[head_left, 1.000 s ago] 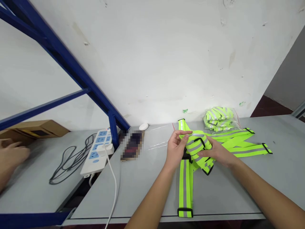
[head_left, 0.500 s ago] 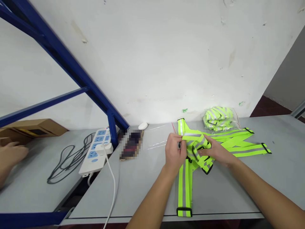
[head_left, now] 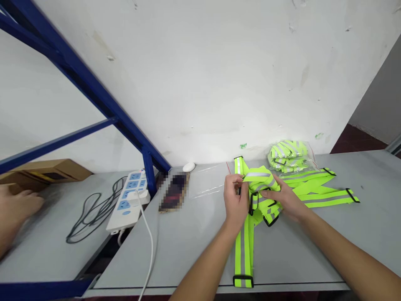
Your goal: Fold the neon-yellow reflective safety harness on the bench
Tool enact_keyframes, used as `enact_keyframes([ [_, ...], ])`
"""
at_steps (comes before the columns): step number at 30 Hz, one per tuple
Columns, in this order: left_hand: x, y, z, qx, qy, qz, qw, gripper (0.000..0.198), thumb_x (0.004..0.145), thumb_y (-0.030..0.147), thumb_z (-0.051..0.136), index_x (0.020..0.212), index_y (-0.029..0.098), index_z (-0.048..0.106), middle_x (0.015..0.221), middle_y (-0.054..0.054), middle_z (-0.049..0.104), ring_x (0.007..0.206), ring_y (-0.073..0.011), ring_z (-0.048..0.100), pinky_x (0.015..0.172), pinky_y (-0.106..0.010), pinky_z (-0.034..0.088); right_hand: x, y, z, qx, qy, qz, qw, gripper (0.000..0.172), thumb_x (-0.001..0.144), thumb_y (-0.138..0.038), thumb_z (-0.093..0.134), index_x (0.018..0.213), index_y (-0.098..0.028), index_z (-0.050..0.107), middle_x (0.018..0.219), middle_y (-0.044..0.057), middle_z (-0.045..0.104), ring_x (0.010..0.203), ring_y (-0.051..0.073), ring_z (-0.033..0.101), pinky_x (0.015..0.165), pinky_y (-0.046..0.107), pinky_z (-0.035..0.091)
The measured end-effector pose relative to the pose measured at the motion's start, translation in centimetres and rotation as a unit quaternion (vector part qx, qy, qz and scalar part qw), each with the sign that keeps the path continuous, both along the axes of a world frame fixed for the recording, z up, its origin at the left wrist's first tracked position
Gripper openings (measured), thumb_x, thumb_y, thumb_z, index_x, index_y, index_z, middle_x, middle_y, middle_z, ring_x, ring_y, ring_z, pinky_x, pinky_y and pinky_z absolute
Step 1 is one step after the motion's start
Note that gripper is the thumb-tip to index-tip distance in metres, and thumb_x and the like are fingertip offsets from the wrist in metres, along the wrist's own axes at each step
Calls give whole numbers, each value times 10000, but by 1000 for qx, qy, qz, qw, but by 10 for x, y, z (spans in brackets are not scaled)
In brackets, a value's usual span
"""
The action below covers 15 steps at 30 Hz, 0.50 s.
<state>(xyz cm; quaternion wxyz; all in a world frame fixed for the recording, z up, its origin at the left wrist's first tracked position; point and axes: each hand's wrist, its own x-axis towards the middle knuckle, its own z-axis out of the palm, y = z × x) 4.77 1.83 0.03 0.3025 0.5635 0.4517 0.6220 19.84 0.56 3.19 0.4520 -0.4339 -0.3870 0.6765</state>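
Between my hands is a bunched bundle of reflective straps (head_left: 262,179), neon yellow-green with silver stripes and black buckles. My left hand (head_left: 235,196) pinches the bundle's left side near a buckle. On the right, my right hand (head_left: 286,198) grips it with the thumb across the front. Beneath the bundle, more straps (head_left: 243,255) lie spread on the table, some reaching toward the front edge and others (head_left: 332,196) to the right. A clear bag of folded straps (head_left: 290,155) rests against the wall behind. The fingers behind the bundle are partly hidden.
A clear plastic bag (head_left: 206,180) lies left of my hands, beside a blurred-out phone-like object (head_left: 173,192) and a white round item (head_left: 188,167). Farther left are a power strip (head_left: 127,202), black cable (head_left: 94,217), blue frame (head_left: 103,100), cardboard box (head_left: 59,169) and another person's hand (head_left: 20,209).
The strap bundle is more compact, with a broad band now wrapped across its top. My left hand has shifted slightly right. The other person's hand at far left has moved a little rightward.
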Motion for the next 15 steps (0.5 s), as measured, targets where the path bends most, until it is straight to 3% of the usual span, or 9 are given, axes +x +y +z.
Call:
enact_keyframes([
  [5, 3, 0, 1, -88, -73, -13, 993, 261, 909, 439, 505, 1043, 257, 375, 903, 6, 488, 781, -128, 522, 680, -243, 431, -6, -2, 1, 9, 19, -6, 1000, 681, 549, -339, 845, 1166, -258, 569, 918, 12, 732, 779, 237, 692, 660, 338, 549],
  [8, 12, -5, 1, -180, -70, -20, 981, 305, 917, 541, 420, 979, 246, 372, 892, 0, 505, 781, -135, 526, 679, -254, 429, -7, 0, -4, 56, -19, -26, 998, 646, 589, -338, 813, 1176, -252, 559, 954, 17, 727, 813, 234, 683, 706, 351, 547],
  [10, 16, -8, 1, -234, -49, -48, 970, 326, 919, 569, 383, 927, 245, 353, 787, 29, 472, 678, -125, 487, 624, -249, 409, -5, 3, -7, 96, -67, -54, 992, 613, 628, -324, 780, 1190, -247, 549, 1000, 22, 718, 861, 231, 671, 744, 351, 538],
  [15, 13, -13, 4, -184, 26, -101, 977, 343, 880, 521, 510, 843, 246, 310, 699, 72, 341, 587, -101, 357, 557, -228, 334, 3, 7, -11, 176, -154, -49, 971, 495, 738, -282, 660, 1216, -237, 535, 1128, 31, 675, 977, 223, 631, 832, 349, 509],
])
